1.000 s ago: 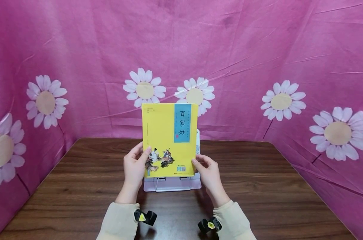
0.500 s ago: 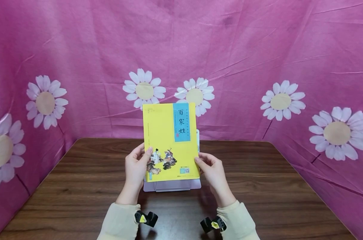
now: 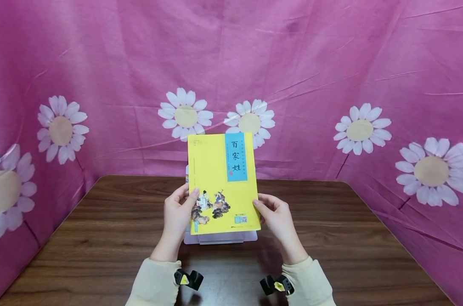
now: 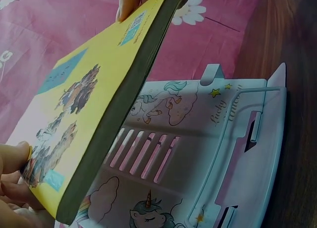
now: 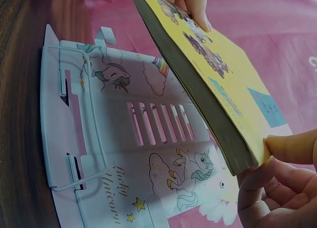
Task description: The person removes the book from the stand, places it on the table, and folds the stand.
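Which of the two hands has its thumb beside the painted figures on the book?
The left hand. The right hand grips the opposite edge of the book, nearer the square code.

You faced a creased pink fabric backdrop printed with white flowers; before you, the wood-grain counter reflected soft light.

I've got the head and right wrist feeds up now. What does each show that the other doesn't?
Only the head view: the sleeves with black wrist devices.

Only the right wrist view: the slots, unicorn drawings and "Lucky Unicorn" lettering on the stand.

Both: the left hand and right hand holding the yellow book, part of the stand, the wooden table and the pink cloth.
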Motion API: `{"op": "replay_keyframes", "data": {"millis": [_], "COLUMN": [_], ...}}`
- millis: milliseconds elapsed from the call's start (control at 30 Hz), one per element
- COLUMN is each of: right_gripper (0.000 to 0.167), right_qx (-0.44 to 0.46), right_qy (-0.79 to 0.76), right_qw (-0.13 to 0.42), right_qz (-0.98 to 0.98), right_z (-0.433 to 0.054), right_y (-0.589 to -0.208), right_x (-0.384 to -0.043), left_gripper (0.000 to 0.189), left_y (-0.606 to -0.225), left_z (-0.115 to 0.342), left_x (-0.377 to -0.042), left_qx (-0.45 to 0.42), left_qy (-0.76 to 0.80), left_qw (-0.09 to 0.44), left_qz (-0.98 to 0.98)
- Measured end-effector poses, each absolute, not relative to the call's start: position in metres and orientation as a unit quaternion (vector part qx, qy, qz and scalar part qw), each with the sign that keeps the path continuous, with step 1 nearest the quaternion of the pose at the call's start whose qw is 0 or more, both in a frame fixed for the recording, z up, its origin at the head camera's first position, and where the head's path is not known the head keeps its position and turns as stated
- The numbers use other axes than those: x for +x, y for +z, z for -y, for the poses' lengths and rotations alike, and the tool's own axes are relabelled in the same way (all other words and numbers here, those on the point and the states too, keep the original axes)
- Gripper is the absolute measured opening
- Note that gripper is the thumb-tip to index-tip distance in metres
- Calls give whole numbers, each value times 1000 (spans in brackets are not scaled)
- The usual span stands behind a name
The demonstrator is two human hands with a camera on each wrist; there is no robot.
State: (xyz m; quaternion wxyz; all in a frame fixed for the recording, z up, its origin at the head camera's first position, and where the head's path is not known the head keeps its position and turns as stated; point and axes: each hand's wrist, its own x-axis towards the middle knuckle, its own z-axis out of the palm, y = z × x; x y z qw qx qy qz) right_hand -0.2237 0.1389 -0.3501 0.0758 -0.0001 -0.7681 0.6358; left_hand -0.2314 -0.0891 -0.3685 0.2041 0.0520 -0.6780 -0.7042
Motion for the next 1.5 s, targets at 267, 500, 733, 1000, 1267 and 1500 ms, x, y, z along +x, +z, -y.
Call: {"op": "replay_keyframes", "data": {"millis": [267, 500, 733, 1000, 1267, 1500], "right_gripper": [31, 32, 32, 31, 28, 26], "right_qx": [-3, -8, -7, 3, 10, 19], "right_qy": [641, 645, 635, 576, 541, 510], "right_qw": [69, 76, 76, 74, 62, 68], "right_qz": [765, 761, 769, 814, 839, 858], "right_z": [-142, -150, -153, -155, -160, -165], "right_y": [-348, -344, -342, -342, -341, -340], "right_x": [-224, -225, -226, -225, -223, -224], "left_gripper": [32, 35, 34, 38, 47, 49], "left_y": [-366, -365, -368, -370, -370, -372], "left_z": [88, 85, 82, 81, 78, 76], "left_x": [-229, -226, -228, -229, -227, -227], "left_qx": [46, 11, 11, 11, 8, 13], "left_qy": [-709, -705, -703, -701, -695, -690], "left_qw": [179, 155, 145, 137, 125, 113], "left_qz": [680, 692, 697, 700, 708, 715]}}
